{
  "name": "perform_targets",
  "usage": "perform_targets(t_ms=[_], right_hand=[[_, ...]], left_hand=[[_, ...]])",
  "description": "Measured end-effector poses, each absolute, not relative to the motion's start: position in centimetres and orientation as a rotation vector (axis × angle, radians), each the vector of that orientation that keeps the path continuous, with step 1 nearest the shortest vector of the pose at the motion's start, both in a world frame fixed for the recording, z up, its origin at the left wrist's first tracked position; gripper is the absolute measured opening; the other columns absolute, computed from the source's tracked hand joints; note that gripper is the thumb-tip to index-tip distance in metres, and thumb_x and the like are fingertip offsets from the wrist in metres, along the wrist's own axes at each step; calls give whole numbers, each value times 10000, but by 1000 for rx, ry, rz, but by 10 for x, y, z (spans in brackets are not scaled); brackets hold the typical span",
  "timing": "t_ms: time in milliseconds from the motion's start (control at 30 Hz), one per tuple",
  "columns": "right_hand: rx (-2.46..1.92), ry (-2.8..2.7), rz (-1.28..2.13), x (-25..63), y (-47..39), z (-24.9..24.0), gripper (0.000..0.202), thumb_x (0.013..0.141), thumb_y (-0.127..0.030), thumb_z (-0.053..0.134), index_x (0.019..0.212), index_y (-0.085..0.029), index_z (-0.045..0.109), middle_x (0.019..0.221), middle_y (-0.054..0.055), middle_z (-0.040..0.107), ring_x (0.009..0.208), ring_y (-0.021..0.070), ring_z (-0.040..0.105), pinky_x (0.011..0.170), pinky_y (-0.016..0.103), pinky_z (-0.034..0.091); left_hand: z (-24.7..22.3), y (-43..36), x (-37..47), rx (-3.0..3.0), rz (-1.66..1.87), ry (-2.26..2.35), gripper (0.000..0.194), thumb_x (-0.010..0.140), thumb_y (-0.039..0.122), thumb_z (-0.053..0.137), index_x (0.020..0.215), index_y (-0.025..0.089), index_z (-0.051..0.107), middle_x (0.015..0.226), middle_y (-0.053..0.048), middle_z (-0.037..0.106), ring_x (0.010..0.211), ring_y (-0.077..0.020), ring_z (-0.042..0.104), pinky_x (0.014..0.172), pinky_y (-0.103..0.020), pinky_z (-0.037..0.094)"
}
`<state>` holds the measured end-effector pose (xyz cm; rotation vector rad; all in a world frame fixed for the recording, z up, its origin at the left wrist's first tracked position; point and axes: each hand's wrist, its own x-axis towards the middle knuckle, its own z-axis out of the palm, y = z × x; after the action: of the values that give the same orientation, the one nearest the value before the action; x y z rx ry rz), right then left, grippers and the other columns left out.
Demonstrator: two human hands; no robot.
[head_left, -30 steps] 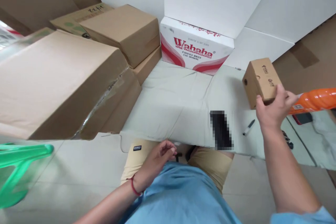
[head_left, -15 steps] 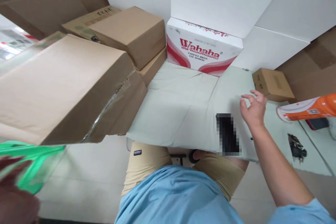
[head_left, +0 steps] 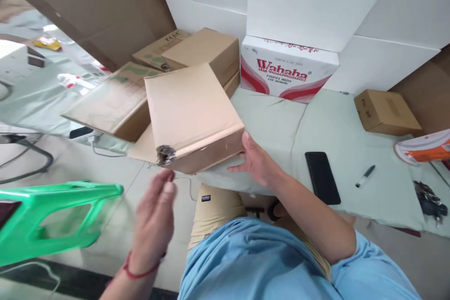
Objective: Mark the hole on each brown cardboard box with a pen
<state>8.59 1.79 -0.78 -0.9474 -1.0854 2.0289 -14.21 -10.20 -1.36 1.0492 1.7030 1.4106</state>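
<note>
A brown cardboard box with a torn corner is tilted up at the table's front edge, in front of other boxes. My right hand holds its right end, thumb on the side and fingers reaching underneath. Just below the torn front-left corner is my left hand, fingers stretched up and nothing seen in it. Whether its fingertips touch the box, I cannot tell.
Behind are stacked cartons and a white-and-red Wahaba-style water carton. A black phone, a marker, keys, a small box and an orange-labelled bottle lie rightward. A green stool stands left.
My right hand has moved left from above the table onto the box. My left hand has come in from the far left to its front corner. The view has turned left.
</note>
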Motion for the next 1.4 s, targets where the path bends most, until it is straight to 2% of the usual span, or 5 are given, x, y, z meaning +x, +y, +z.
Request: perform_targets(t_ms=[300,533,667,967,1400], right_hand=[[-1087,-456,1874,176,-65,-17,485,891,-667,822,1230,-337,719,1276,31,767,1147,259,717,799,430,700],[-1177,-275,1917,189,-117,-53,513,932,-743,727,1141,-276,762,1044,56,795,878,206,744,580,256,567],[-1239,-313,1771,186,-122,-58,458,913,-699,751,1145,-306,779,1230,61,801,1022,250,751,692,357,647],[-1469,-559,1768,204,-117,-53,593,737,-794,861,806,-211,775,755,93,758,541,168,608,412,253,433],[-1490,-709,1166,202,-123,-45,637,975,-778,629,1429,-334,674,1411,93,729,1040,265,781,641,355,686]], left_hand=[[-1,-135,-80,1549,1129,1187,580,939,317,806,1504,404,709,1688,-80,562,1591,-430,494,1293,-651,458],[-15,-117,-48,1944,1120,946,846,957,172,759,1706,398,439,1736,-145,488,1554,-391,553,1248,-634,504],[-11,-108,-35,1998,1139,863,776,948,183,741,1664,364,503,1670,-165,568,1500,-399,602,1243,-655,481],[-10,-90,-28,1818,1168,887,429,979,243,696,1407,258,721,1490,-147,720,1428,-350,657,1246,-565,499],[-92,48,-30,1189,1217,1248,630,675,96,638,1301,133,703,1452,-185,678,1469,-364,559,1345,-552,343]])
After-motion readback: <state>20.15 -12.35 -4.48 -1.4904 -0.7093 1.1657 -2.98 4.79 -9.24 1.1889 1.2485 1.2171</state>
